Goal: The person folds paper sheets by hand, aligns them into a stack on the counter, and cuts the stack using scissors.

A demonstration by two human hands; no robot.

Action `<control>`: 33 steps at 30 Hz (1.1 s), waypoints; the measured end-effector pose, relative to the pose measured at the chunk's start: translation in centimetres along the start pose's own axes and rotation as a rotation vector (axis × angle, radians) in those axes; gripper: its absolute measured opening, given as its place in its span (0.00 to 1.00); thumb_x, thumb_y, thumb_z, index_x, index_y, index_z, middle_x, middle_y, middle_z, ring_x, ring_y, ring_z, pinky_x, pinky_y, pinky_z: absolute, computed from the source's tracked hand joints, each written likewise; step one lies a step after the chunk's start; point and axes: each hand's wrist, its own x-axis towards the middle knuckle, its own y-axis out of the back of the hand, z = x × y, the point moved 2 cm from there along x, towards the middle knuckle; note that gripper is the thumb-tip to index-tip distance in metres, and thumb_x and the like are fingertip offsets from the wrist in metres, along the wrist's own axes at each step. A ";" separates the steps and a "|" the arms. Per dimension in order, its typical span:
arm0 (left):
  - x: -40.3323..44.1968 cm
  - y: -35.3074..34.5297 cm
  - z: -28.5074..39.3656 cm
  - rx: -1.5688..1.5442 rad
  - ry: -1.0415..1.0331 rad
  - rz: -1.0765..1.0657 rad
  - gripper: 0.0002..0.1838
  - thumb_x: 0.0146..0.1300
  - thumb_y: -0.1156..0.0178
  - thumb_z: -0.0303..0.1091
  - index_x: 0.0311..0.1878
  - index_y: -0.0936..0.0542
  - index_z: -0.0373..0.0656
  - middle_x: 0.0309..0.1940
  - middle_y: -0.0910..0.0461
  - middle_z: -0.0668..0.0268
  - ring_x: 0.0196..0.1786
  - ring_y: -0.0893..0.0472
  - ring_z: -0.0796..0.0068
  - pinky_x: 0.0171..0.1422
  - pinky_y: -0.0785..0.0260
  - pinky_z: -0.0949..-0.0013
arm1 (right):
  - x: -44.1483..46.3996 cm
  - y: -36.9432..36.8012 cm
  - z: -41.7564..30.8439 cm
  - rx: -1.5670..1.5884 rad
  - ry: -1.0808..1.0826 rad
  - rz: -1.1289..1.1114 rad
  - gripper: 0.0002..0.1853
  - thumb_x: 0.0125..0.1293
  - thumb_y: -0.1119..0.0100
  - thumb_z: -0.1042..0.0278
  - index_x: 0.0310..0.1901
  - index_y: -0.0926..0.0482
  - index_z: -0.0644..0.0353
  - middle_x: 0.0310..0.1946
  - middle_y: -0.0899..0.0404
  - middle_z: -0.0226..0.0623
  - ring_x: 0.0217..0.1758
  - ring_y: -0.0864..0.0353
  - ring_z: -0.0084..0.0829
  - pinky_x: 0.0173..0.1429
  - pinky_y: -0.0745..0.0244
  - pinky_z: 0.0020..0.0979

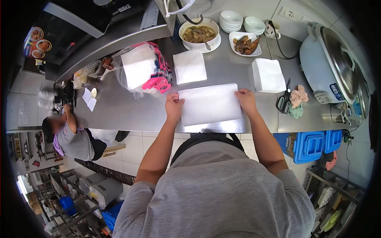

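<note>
White paper spans the gap between the two hands near the front edge of the steel bench, long axis running left to right; the left hand pinches its far left corner, the right hand its far right.

Paper is held between left hand and right hand; scissors are plonked right of the latter, bag left of the former.

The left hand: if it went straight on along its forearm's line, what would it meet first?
Beyond the white rectangular paper it holds, the left hand would probably meet the flat white square paper stack first, though depth is unclear.
</note>
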 end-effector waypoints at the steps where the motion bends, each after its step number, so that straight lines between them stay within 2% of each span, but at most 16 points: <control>1: 0.1 -0.1 0.0 0.003 0.000 0.010 0.18 0.53 0.33 0.21 0.46 0.27 0.38 0.34 0.22 0.68 0.33 0.25 0.80 0.40 0.29 0.75 | 0.1 -0.1 0.3 -0.009 0.021 0.016 0.11 0.56 0.34 0.64 0.33 0.18 0.65 0.23 0.18 0.39 0.26 0.21 0.31 0.34 0.26 0.33; 3: 0.3 -0.3 -0.2 0.009 0.001 0.030 0.18 0.51 0.32 0.22 0.45 0.26 0.38 0.34 0.22 0.66 0.33 0.24 0.78 0.40 0.28 0.73 | 0.3 -0.4 0.7 -0.026 0.061 0.049 0.11 0.56 0.34 0.64 0.32 0.18 0.65 0.24 0.18 0.40 0.26 0.20 0.32 0.34 0.26 0.33; 15: 0.6 -0.2 0.8 0.124 -0.060 0.036 0.14 0.51 0.31 0.24 0.41 0.24 0.39 0.29 0.22 0.67 0.31 0.24 0.75 0.39 0.28 0.71 | -0.6 -0.5 -1.0 -0.157 0.122 0.136 0.11 0.54 0.34 0.63 0.29 0.19 0.63 0.23 0.18 0.42 0.27 0.19 0.39 0.35 0.25 0.36; 18: 0.2 0.0 1.9 0.242 0.008 -0.017 0.16 0.51 0.31 0.25 0.43 0.24 0.39 0.35 0.21 0.62 0.36 0.22 0.70 0.43 0.28 0.68 | -0.6 -0.6 -1.0 -0.193 0.119 0.126 0.12 0.55 0.34 0.63 0.33 0.19 0.64 0.25 0.18 0.43 0.29 0.18 0.42 0.38 0.24 0.37; 21: -1.2 0.3 5.1 0.370 -0.191 0.154 0.20 0.52 0.33 0.25 0.49 0.25 0.39 0.47 0.23 0.55 0.48 0.23 0.60 0.54 0.30 0.60 | -1.8 -0.6 -2.4 -0.329 0.156 0.247 0.12 0.57 0.36 0.66 0.40 0.20 0.63 0.33 0.18 0.46 0.35 0.18 0.45 0.43 0.23 0.39; 24: -1.7 0.2 5.4 0.548 -0.564 0.075 0.24 0.56 0.36 0.28 0.57 0.27 0.42 0.62 0.31 0.52 0.66 0.32 0.51 0.68 0.41 0.49 | -4.0 -2.4 -4.7 -0.336 0.663 0.313 0.14 0.59 0.38 0.70 0.47 0.22 0.61 0.43 0.20 0.47 0.43 0.20 0.47 0.49 0.24 0.40; 25: -2.0 -0.4 5.4 0.619 -0.585 0.015 0.24 0.57 0.38 0.29 0.59 0.27 0.42 0.64 0.33 0.53 0.69 0.36 0.51 0.71 0.46 0.47 | -5.4 -3.5 -6.7 -0.297 0.760 0.164 0.14 0.59 0.39 0.73 0.49 0.23 0.60 0.47 0.22 0.46 0.49 0.22 0.47 0.53 0.26 0.42; 26: -2.5 -1.4 5.4 0.690 -0.605 -0.046 0.25 0.59 0.39 0.30 0.61 0.28 0.43 0.67 0.35 0.54 0.72 0.39 0.51 0.73 0.50 0.44 | -6.4 -5.2 -7.3 -0.308 0.941 0.116 0.17 0.59 0.39 0.73 0.51 0.23 0.62 0.49 0.22 0.45 0.54 0.23 0.46 0.58 0.29 0.43; 27: -2.8 -2.2 5.4 0.761 -0.627 -0.104 0.25 0.60 0.41 0.31 0.63 0.28 0.44 0.70 0.37 0.55 0.75 0.43 0.52 0.76 0.55 0.42 | -7.0 -7.2 -7.2 -0.235 0.914 -0.036 0.19 0.61 0.40 0.70 0.54 0.25 0.63 0.53 0.23 0.46 0.59 0.26 0.47 0.64 0.32 0.42; 28: -2.7 -3.2 4.3 0.885 -0.536 -0.264 0.29 0.65 0.45 0.39 0.69 0.33 0.47 0.75 0.45 0.59 0.79 0.52 0.54 0.78 0.64 0.40 | -7.4 -8.8 -7.6 -0.179 0.937 -0.151 0.22 0.63 0.41 0.66 0.59 0.27 0.62 0.57 0.25 0.47 0.63 0.29 0.47 0.69 0.37 0.43; 29: -2.8 -3.5 3.9 0.889 -0.513 -0.282 0.30 0.66 0.45 0.41 0.70 0.35 0.47 0.76 0.47 0.59 0.79 0.53 0.54 0.78 0.64 0.40 | -7.4 -10.3 -7.0 -0.276 0.897 -0.275 0.26 0.66 0.42 0.60 0.64 0.31 0.60 0.64 0.30 0.46 0.70 0.35 0.45 0.73 0.44 0.47; 31: -3.5 -3.9 3.2 0.892 -0.465 -0.314 0.32 0.67 0.47 0.46 0.73 0.38 0.49 0.77 0.50 0.59 0.79 0.54 0.55 0.78 0.64 0.40 | -7.4 -10.1 -4.9 -0.589 0.893 -0.311 0.33 0.67 0.44 0.51 0.69 0.37 0.58 0.71 0.39 0.45 0.76 0.45 0.43 0.77 0.54 0.51; 32: -3.3 -4.0 2.6 0.936 -0.452 -0.322 0.35 0.68 0.49 0.52 0.75 0.41 0.51 0.78 0.53 0.60 0.80 0.56 0.57 0.78 0.66 0.41 | -6.4 -9.3 -4.2 -0.663 0.806 -0.278 0.35 0.67 0.46 0.47 0.71 0.39 0.57 0.73 0.43 0.44 0.78 0.50 0.42 0.78 0.59 0.51; 33: -3.3 -4.0 2.6 0.936 -0.449 -0.315 0.35 0.68 0.49 0.52 0.75 0.41 0.51 0.78 0.53 0.60 0.80 0.56 0.57 0.78 0.66 0.41 | -5.5 -8.3 -3.6 -0.738 0.718 -0.248 0.38 0.67 0.48 0.44 0.72 0.41 0.57 0.75 0.47 0.43 0.80 0.54 0.41 0.79 0.63 0.52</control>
